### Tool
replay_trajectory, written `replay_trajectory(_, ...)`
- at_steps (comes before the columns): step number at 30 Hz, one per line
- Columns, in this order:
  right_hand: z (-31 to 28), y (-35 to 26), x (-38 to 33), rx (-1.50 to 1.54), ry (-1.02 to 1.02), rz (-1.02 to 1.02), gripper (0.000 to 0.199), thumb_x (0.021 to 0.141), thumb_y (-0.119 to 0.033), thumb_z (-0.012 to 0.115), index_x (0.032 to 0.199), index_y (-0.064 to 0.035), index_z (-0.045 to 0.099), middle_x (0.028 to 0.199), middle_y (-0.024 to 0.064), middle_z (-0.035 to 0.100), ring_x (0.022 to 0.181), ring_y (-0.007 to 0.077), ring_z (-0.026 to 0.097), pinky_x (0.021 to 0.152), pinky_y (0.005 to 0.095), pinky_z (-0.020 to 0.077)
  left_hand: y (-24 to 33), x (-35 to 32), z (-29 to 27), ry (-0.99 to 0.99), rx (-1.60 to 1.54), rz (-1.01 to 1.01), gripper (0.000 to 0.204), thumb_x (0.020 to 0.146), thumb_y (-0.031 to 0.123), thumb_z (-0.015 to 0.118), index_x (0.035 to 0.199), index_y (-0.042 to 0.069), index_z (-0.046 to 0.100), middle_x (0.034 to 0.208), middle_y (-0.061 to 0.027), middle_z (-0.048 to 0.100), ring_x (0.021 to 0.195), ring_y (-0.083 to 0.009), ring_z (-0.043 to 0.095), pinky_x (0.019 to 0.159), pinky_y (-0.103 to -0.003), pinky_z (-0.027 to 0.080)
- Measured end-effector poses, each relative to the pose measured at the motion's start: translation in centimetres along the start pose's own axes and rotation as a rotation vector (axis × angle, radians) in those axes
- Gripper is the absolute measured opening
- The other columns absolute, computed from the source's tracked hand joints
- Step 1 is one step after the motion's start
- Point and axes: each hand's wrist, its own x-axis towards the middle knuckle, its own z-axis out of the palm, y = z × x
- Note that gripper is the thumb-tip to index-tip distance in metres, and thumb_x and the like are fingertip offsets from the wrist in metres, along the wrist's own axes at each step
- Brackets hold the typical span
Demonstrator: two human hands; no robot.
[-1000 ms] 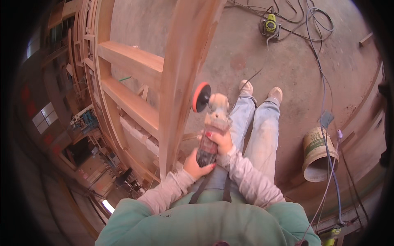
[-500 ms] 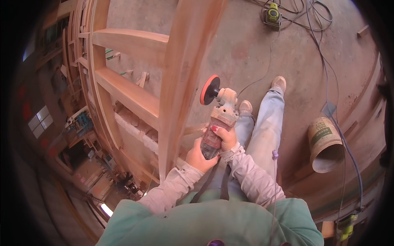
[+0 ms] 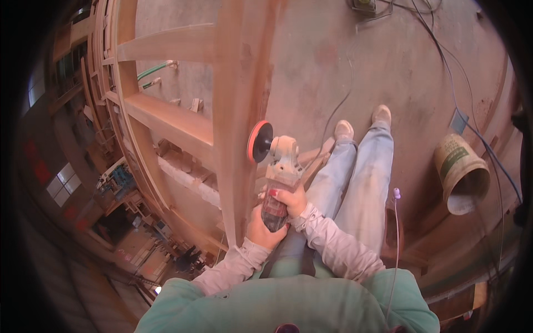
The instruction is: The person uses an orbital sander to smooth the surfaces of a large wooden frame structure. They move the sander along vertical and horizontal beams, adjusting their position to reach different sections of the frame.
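Dusty concrete floor [image 3: 344, 61] underfoot; both hands, left [image 3: 262, 230] and right [image 3: 290, 198], clench an angle grinder [image 3: 276, 166] beside a wooden frame [image 3: 236, 111].

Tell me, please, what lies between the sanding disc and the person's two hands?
In the head view, the grinder's pale head sits between the orange disc and both hands, left, right.

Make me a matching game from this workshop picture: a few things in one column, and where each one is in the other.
Things:
1. grinder
2. bucket
3. red disc
4. shoes

Places:
A. lying on its side on the floor at the right
B. against the upright wooden beam
C. held in both hands, left hand and right hand
D. on the concrete floor beyond the jeans

Pairs: 1-C, 2-A, 3-B, 4-D
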Motion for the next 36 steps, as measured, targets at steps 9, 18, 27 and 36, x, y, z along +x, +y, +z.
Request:
replay_trajectory(9, 1.4, -5.1, 5.0, -0.035, -0.044, -0.092, 0.046, 0.078, -0.013, 0.063, 0.119, -0.0008, 0.047, 0.098, 0.015, 0.062, 0.084, 0.0261, 0.066, 0.074, 0.04, 0.0564, 4.7, 6.3, -1.6, 0.022, -0.03, 0.067, 0.07, 0.067, 0.025, 0.081, 0.121, 0.001, 0.044, 0.101, -0.0164, 0.064, 0.093, -0.0253, 0.065, 0.082, -0.035, 0.05)
replay_trajectory(18, 1.1, -4.2, 3.5, 0.036, -0.005, -0.08, 0.049, 0.077, -0.013, 0.065, 0.12, -0.0007, 0.047, 0.094, 0.014, 0.062, 0.084, 0.0258, 0.066, 0.075, 0.0397, 0.0562, 3.8, 4.7, -1.1, 0.018, -0.012, 0.084, 0.067, 0.067, 0.023, 0.081, 0.12, 0.002, 0.046, 0.1, -0.0151, 0.064, 0.093, -0.0251, 0.065, 0.082, -0.035, 0.05)
replay_trajectory(27, 1.6, -2.1, 2.7, 0.12, -0.049, -0.104, 0.043, 0.077, -0.006, 0.066, 0.118, -0.0005, 0.053, 0.093, 0.0094, 0.063, 0.081, 0.0204, 0.065, 0.07, 0.0345, 0.0551, 1.9, 3.3, -1.5, 0.017, -0.005, 0.091, 0.064, 0.068, 0.02, 0.081, 0.118, 0.001, 0.046, 0.103, -0.0137, 0.063, 0.094, -0.0218, 0.063, 0.083, -0.034, 0.049)
replay_trajectory(36, 2.5, -8.8, 7.1, -0.048, -0.037, -0.154, 0.048, 0.079, -0.011, 0.063, 0.123, -0.0007, 0.047, 0.096, 0.016, 0.062, 0.085, 0.0268, 0.066, 0.074, 0.0407, 0.0565, 8.0, 9.0, -2.0, 0.054, -0.014, 0.104, 0.059, 0.07, 0.021, 0.079, 0.116, 0.001, 0.049, 0.095, -0.0143, 0.066, 0.086, -0.021, 0.065, 0.078, -0.032, 0.05)
